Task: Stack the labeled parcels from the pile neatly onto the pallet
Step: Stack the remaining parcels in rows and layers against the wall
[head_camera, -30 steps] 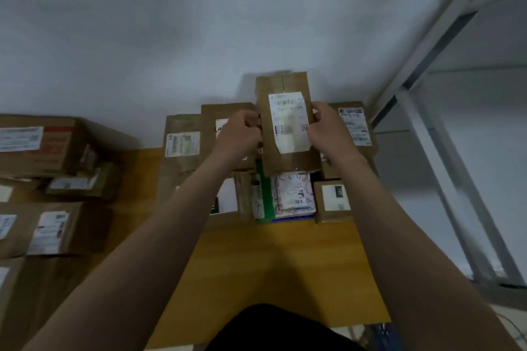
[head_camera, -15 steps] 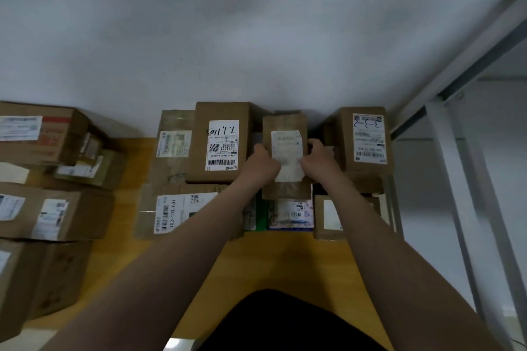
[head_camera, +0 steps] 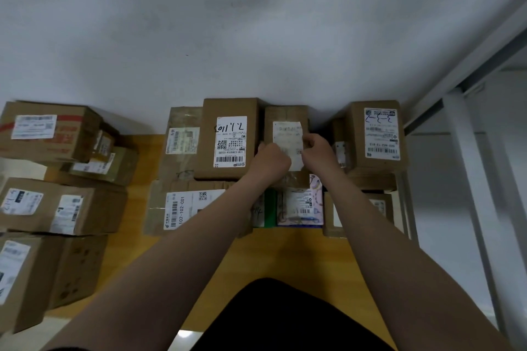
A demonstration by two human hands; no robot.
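A narrow brown parcel (head_camera: pixel 285 118) with a white label sits against the wall in the back row of boxes on the wooden pallet (head_camera: pixel 296 253). My left hand (head_camera: pixel 271 159) holds its left side and my right hand (head_camera: pixel 318 149) holds its right side, fingers curled over the label. To its left stands a taller box marked 7,1,103 (head_camera: pixel 229 137). To its right stands another labelled box (head_camera: pixel 376 134). Lower parcels lie in front, among them a flat one marked 102-102-001 (head_camera: pixel 185 208) and a white printed packet (head_camera: pixel 301 202).
A pile of labelled cardboard boxes (head_camera: pixel 54 202) fills the left side. A grey wall runs behind the stack. White metal shelf posts (head_camera: pixel 479 179) stand at the right. Bare pallet wood shows in front of the stacked parcels.
Both hands brought the narrow parcel down from in front of the wall and set it into the gap between the two taller boxes. The view tilted down slightly.
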